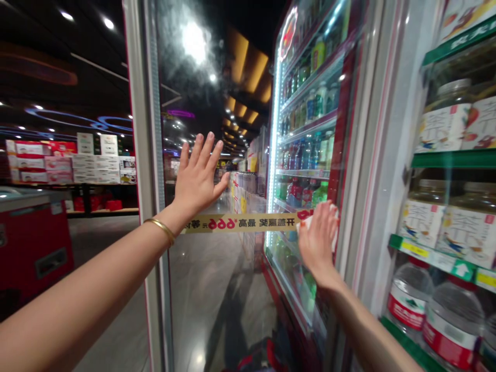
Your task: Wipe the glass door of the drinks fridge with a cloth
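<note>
The right hand [318, 240] presses a white cloth [307, 222] to the glass door [205, 268], the cloth bunched under its fingers at the end of a yellow strip [236, 223] — the left hand [197, 178] lies flat on the glass, fingers spread wide, just above the strip.

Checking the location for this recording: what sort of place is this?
Most likely a supermarket or large retail store. A lit glass-door drinks cooler holds rows of bottled drinks, shelves carry labelled jars, and stacked cartons stand beyond a long polished floor.
</note>
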Action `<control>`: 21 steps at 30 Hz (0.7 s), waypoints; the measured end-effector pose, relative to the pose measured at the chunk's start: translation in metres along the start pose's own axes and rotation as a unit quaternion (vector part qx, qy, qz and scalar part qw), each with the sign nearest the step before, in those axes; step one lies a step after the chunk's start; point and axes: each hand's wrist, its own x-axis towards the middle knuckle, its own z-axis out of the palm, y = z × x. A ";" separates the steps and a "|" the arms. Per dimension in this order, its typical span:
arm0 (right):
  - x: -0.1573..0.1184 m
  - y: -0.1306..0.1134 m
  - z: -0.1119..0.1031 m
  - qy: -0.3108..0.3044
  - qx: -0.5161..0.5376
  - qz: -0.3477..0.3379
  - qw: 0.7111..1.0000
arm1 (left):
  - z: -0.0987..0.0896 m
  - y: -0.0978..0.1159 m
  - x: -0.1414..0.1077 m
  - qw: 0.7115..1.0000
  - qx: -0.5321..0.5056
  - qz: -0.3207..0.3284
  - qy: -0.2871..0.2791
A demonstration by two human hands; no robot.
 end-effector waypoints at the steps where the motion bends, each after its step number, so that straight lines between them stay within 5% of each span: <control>1: 0.028 -0.002 0.001 0.027 0.010 0.035 0.999 | 0.000 0.000 0.000 1.000 0.002 -0.001 0.000; 4: 0.069 -0.051 0.010 0.024 0.051 0.003 0.998 | -0.001 0.000 0.000 1.000 0.004 -0.004 -0.003; 6: 0.055 -0.099 0.018 -0.039 0.070 -0.120 0.990 | -0.001 -0.001 0.000 1.000 0.001 0.000 -0.006; 8: 0.021 -0.132 0.022 -0.089 0.082 -0.290 0.949 | -0.001 -0.003 0.000 1.000 -0.005 0.002 -0.004; 10: -0.009 -0.137 0.020 -0.106 0.087 -0.428 0.893 | 0.000 -0.004 0.000 1.000 -0.007 0.003 0.001; 12: -0.013 -0.114 0.014 -0.101 0.080 -0.482 0.867 | 0.000 -0.004 -0.001 1.000 -0.001 0.005 0.004; 14: 0.018 -0.074 0.006 -0.086 0.064 -0.455 0.884 | 0.001 -0.003 -0.002 1.000 0.006 0.011 0.004; 16: 0.078 -0.035 -0.004 -0.072 0.038 -0.365 0.927 | 0.003 -0.002 -0.002 1.000 0.008 0.015 0.005; 18: 0.147 -0.009 -0.013 -0.061 -0.009 -0.185 0.981 | 0.004 -0.002 -0.002 1.000 0.008 0.014 0.010; 21: 0.216 -0.010 -0.017 -0.005 -0.035 0.018 0.999 | 0.002 -0.005 -0.002 1.000 0.005 0.011 0.014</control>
